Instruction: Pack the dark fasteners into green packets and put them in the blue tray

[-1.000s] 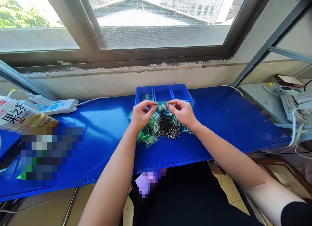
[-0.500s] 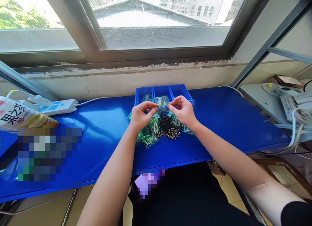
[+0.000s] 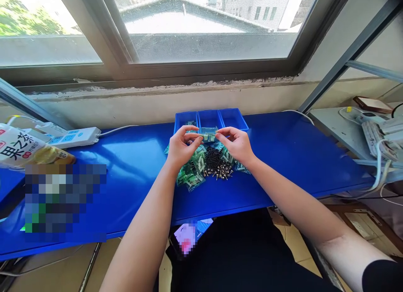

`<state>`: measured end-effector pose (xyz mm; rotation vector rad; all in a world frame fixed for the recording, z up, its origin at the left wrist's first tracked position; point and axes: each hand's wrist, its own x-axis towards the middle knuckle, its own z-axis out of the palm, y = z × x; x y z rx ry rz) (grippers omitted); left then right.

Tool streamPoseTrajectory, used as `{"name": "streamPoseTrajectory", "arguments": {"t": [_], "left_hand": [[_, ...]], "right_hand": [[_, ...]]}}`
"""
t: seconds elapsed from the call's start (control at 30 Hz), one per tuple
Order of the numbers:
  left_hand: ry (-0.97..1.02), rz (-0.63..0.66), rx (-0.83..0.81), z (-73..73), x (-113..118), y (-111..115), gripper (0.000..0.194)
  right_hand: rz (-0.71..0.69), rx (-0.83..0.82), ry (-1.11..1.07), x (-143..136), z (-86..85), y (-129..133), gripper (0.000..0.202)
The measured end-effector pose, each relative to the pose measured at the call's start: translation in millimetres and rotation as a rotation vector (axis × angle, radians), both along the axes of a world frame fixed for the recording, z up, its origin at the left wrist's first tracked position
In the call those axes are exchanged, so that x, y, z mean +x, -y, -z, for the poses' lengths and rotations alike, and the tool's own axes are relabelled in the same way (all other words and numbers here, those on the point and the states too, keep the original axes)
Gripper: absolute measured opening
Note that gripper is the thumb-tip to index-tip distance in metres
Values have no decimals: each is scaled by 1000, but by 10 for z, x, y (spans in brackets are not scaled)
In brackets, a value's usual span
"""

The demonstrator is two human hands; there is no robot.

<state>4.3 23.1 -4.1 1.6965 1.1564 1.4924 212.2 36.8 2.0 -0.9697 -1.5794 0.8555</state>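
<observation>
Between my two hands is a small clear plastic bag (image 3: 208,133) with pale pieces inside. My left hand (image 3: 183,146) pinches its left side, thumb and fingers closed. On the other side my right hand (image 3: 235,146) grips its right edge between thumb and forefinger. Beneath them lies a heap of black screws (image 3: 217,161) with shiny metal ends. Several greenish plastic bags of pale plugs (image 3: 192,174) lie at the left of the heap, and more are on its right. Behind my hands stands a blue tray with three compartments (image 3: 233,119); small bags show in its left compartment.
On the blue table (image 3: 283,157), a white power strip (image 3: 75,137) and a printed food package (image 3: 31,147) sit at the left, near a blurred-out area. A phone (image 3: 185,239) rests by my lap. Cables and devices fill a side shelf (image 3: 340,132) at the right.
The bag has tipped or folded between my fingers, so its pieces now show as a narrow band along the lower part. My left fingers have risen slightly and spread along its edge.
</observation>
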Motion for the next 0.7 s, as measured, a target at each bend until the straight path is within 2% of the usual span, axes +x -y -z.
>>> {"name": "streamPoseTrajectory", "arguments": {"t": [0.17,0.3,0.4,0.53,0.7], "left_hand": [[-94,-59,63,8,-19,-14,14],[-223,-122,163,-41,-32,1,8],[-226,-143,177,-45,-41,3,8],[-187,-114,110,-19,-43,8,13],[-161,-59,88,-51,-28,45,16]], "right_hand": [[21,30,4,8,14,-11,24],[-46,-31,-52,1,49,-30,28],[-91,-64,-85,-3,49,-33,29],[-44,-50,-46,6,18,-22,35],[13,14,8,6,6,-16,23]]}}
